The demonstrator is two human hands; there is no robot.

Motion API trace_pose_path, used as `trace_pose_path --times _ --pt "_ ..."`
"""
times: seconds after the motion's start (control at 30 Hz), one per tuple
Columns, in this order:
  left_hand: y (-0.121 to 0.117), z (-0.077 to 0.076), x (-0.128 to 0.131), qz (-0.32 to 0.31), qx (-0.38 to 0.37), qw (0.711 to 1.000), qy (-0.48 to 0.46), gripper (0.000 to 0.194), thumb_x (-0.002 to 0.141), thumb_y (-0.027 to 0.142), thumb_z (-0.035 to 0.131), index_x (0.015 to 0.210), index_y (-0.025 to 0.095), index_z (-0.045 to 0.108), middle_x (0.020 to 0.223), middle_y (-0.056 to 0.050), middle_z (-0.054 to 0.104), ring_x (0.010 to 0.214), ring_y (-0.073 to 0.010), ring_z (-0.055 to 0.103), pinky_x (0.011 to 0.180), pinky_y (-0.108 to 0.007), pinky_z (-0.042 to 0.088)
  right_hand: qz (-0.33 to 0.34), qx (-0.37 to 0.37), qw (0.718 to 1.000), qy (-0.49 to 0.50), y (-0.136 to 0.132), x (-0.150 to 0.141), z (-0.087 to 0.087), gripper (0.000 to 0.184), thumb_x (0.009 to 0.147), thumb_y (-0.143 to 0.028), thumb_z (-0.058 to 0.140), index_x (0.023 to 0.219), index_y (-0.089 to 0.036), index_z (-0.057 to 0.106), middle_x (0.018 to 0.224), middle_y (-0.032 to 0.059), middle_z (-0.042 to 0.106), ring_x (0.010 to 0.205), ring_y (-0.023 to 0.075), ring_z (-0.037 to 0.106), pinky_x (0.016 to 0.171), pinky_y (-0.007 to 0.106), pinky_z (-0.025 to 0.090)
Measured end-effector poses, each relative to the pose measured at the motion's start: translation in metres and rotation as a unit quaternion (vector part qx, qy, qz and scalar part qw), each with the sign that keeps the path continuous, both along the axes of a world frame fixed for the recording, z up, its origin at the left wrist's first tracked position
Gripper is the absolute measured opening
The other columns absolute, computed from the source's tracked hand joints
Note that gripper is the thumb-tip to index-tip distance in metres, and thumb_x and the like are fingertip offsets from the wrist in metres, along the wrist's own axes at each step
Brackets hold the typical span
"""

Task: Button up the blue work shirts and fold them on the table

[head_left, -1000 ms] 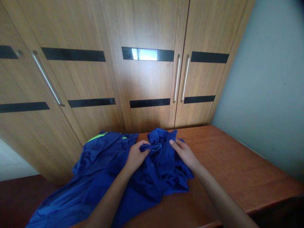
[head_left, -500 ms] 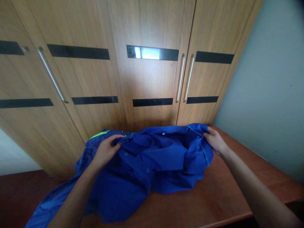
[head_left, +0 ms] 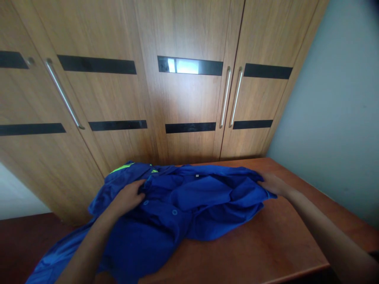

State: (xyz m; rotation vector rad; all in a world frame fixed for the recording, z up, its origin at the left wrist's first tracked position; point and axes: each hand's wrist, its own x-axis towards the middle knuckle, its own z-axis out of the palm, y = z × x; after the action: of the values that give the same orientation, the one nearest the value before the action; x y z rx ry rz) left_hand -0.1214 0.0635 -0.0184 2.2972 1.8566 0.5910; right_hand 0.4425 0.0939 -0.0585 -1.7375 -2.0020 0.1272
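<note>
A blue button-front work garment [head_left: 204, 193] lies spread and rumpled over the reddish-brown table, with two round buttons and a small white label showing. At its upper left edge, my left hand [head_left: 132, 196] pinches the cloth near the buttons. My right hand [head_left: 271, 183] grips the far right end of the same garment, its fingertips partly hidden by fabric. Folds of blue cloth with bright yellow-green strips [head_left: 122, 167] are bunched behind my left hand. More blue fabric trails down toward the lower left, under my left forearm.
A wooden wardrobe [head_left: 189, 98] with black inlays and metal handles rises directly behind the table [head_left: 237, 248]. To the right is a pale blue-grey wall [head_left: 334, 130]. The table's front edge runs along the lower right.
Both hands have come lower with the cloth. My right hand has drawn its end slightly outward, so the raised collar area now lies flatter and wider. My left hand has shifted a little left.
</note>
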Motion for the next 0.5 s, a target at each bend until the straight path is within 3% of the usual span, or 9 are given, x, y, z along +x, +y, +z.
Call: trace_pose_path --times 0.1,0.23,0.37,0.5 --pt "-0.004 0.013 0.015 0.02 0.073 0.997 0.033 0.057 0.065 0.02 0.045 0.119 0.013 0.06 0.124 -0.011 0.063 0.115 -0.0281 0.057 0.105 -0.04 0.039 0.001 0.045 0.997 -0.058 0.001 -0.016 -0.001 0.048 0.076 -0.022 0.052 0.123 -0.014 0.059 0.123 0.0131 0.062 0.116 0.0282 0.056 0.102 0.042 0.041" --pt "-0.003 0.036 0.04 -0.007 0.135 0.991 0.021 0.046 0.08 0.03 0.043 0.119 0.014 0.06 0.121 -0.009 0.064 0.113 -0.0252 0.058 0.103 -0.037 0.041 0.051 0.083 0.992 -0.078 0.006 -0.044 0.015 0.037 0.087 -0.027 0.043 0.117 -0.015 0.061 0.12 0.0123 0.063 0.114 0.0255 0.057 0.103 0.038 0.041" --pt "0.014 0.043 0.068 -0.036 0.117 0.991 0.052 0.042 0.085 0.038 0.046 0.116 0.015 0.061 0.117 -0.011 0.066 0.108 -0.0261 0.061 0.096 -0.036 0.045 0.079 0.059 0.989 -0.109 0.021 -0.071 0.021 0.042 0.086 -0.026 0.048 0.125 -0.013 0.056 0.127 0.0142 0.058 0.119 0.0257 0.053 0.103 0.036 0.039" --pt "0.037 0.037 0.087 -0.063 0.051 0.994 0.076 0.03 0.078 0.027 0.055 0.104 0.02 0.067 0.108 -0.01 0.069 0.101 -0.0263 0.063 0.09 -0.035 0.046 0.048 -0.012 0.987 -0.152 0.039 -0.083 0.018 0.054 0.081 -0.027 0.056 0.134 -0.016 0.049 0.134 0.0148 0.054 0.125 0.0293 0.047 0.104 0.044 0.035"
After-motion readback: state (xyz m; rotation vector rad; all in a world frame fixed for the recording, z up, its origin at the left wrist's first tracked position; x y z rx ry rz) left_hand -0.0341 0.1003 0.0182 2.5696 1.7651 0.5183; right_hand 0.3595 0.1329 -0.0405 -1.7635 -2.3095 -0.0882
